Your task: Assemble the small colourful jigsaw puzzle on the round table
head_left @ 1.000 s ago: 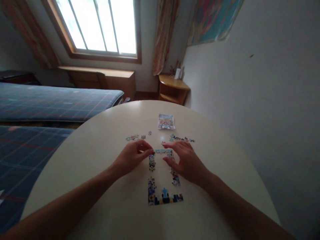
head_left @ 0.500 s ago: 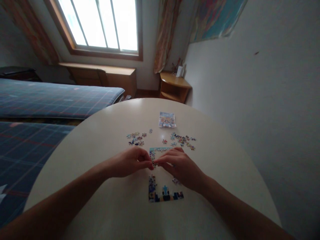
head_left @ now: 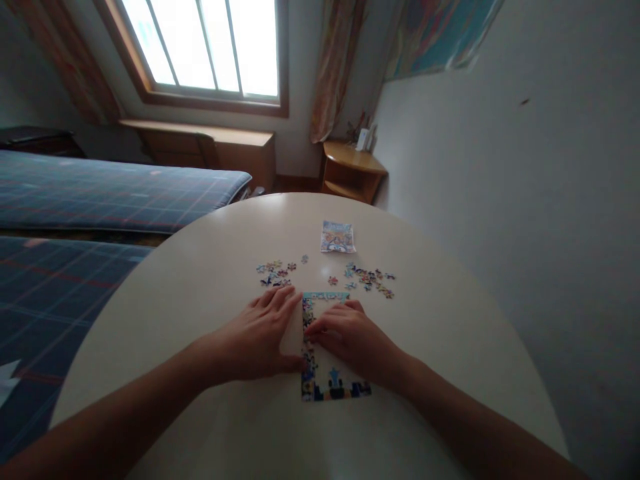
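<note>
On the near part of a round, cream-coloured worktop [head_left: 240,427], the bottom strip of a jigsaw border [head_left: 340,394] is lying flat, its dark and yellow pieces facing the person. From there the left column is running away towards a pale blue top row, while the right column is mostly hiding beneath the right hand [head_left: 349,331]. That hand is bringing its fingertips together on the left column; whether its grip is pinching a piece, I cannot tell. Beside the column's outer edge, the left hand [head_left: 263,335] is resting palm down with fingers spreading, its grip released, its thumb tip meeting the border.

Beyond the hands, a left cluster of loose pieces [head_left: 273,274] and a right cluster of loose pieces [head_left: 371,279] are lying scattered, a reddish piece [head_left: 333,281] sitting between them. Farther off, a small printed packet [head_left: 338,237] is lying near the far edge. Past the worktop, a blue plaid mattress [head_left: 115,190] is stretching leftward, a corner shelf [head_left: 353,159] is standing by the wall, and a window [head_left: 215,50] is glowing white.
</note>
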### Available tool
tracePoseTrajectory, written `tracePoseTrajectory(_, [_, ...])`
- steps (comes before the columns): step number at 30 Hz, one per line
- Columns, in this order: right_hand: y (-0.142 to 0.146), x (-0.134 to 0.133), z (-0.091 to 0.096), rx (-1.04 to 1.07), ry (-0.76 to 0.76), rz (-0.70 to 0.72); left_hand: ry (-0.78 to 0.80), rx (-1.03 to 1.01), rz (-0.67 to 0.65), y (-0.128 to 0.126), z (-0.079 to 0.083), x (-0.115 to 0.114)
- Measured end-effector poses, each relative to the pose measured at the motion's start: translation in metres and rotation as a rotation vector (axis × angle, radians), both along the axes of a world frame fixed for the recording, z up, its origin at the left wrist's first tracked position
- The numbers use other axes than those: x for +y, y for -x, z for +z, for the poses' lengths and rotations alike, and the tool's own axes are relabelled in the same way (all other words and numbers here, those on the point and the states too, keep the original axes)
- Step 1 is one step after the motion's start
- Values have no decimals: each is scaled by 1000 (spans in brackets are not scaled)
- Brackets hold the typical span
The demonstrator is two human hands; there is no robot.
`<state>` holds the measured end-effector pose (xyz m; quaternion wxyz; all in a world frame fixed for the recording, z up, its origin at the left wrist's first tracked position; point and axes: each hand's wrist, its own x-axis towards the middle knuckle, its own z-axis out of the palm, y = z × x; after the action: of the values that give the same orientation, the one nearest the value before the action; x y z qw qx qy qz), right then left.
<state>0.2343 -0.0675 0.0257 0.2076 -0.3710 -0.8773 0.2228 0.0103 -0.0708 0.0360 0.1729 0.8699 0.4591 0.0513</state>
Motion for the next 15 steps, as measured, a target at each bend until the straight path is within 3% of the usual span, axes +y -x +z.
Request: tracePoseTrajectory(15, [1, 0, 2, -27, -28, 61, -15, 16, -15, 4, -8, 0])
